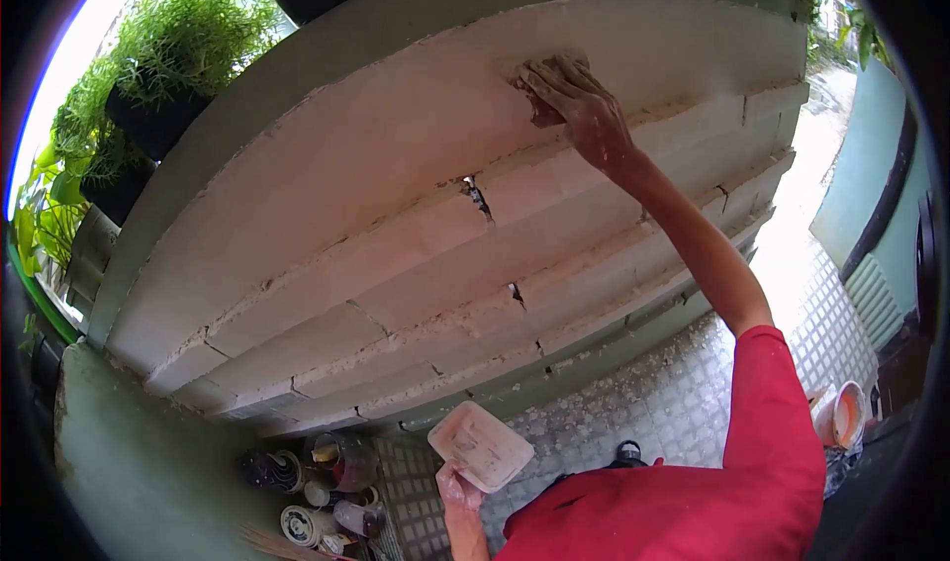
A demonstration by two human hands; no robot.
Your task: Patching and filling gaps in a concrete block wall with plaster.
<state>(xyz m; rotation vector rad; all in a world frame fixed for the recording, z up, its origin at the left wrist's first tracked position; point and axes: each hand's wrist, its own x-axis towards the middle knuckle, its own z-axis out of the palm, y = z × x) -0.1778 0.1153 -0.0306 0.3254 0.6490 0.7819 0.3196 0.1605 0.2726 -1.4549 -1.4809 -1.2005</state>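
The right hand [584, 111] presses a brownish sponge [549, 76] flat against the upper part of the white wall [327, 195], fingers spread over it and curled at its edge; most of the sponge is hidden under the hand, so its full shape cannot be made out. The arm runs down from there to a red sleeve [772, 432], and the red shirt fills the lower right. The left hand [457, 487] is low in the picture, closed on the near edge of a flat, pale rectangular board [482, 445] smeared with whitish material; the fingers are partly behind the board and the forearm is cut off by the lower edge. The wall is built of white blocks in stepped courses, with dark gaps [477, 195] in some joints. Along its top runs a grey-green ledge [416, 12] bearing dark pots of green plants [178, 46], the pots partly cut off at the upper edge. At the foot of the wall, on a checkered tile floor [673, 403], stands a cluster of cans and jars [317, 492], blurred and hard to tell apart. At the far right a white bucket [846, 413] with an orange inside is partly hidden by the sleeve.
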